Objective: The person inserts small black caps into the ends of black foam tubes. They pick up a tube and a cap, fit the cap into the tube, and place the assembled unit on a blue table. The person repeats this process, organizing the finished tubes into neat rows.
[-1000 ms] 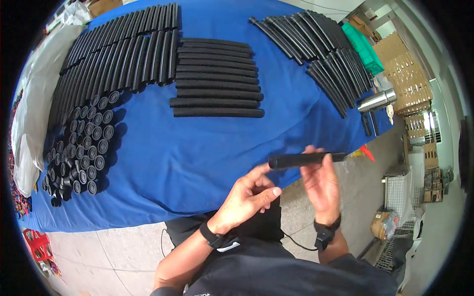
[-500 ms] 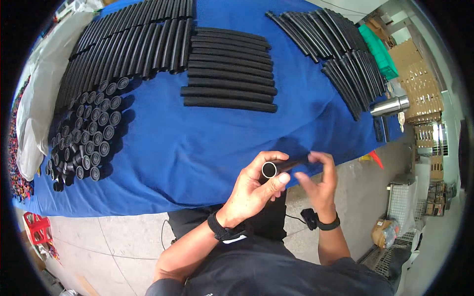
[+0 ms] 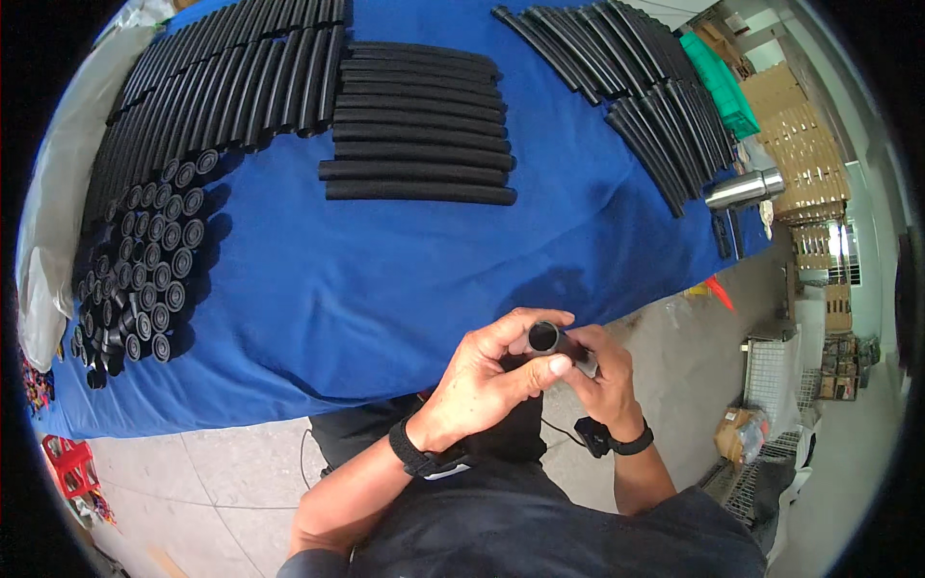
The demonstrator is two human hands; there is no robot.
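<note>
A black tube [image 3: 544,336] is held over the table's front edge, its round hollow end turned up toward me. My left hand [image 3: 482,378] is closed round it near that end, thumb on the near side and fingers on the far side. Against the right side of the tube, my right hand [image 3: 606,378] is closed too, gripping it lower down. The tube's far part is hidden behind the hands. Black foam sleeves [image 3: 419,149] lie stacked side by side beyond my hands. To the left stand many round black caps [image 3: 171,236] with ringed faces.
A blue cloth [image 3: 318,260] covers the table. Rows of black tubes [image 3: 226,82] lie at the far left, with more black rods [image 3: 665,116] at the right. A shiny metal cylinder [image 3: 744,189] and a green bin [image 3: 719,85] sit by the right edge. A red stool [image 3: 71,464] stands at left.
My right hand has come in from the right and closed on the tube. The tube has tipped more upright and shifted slightly right. The whole view has shifted a little.
</note>
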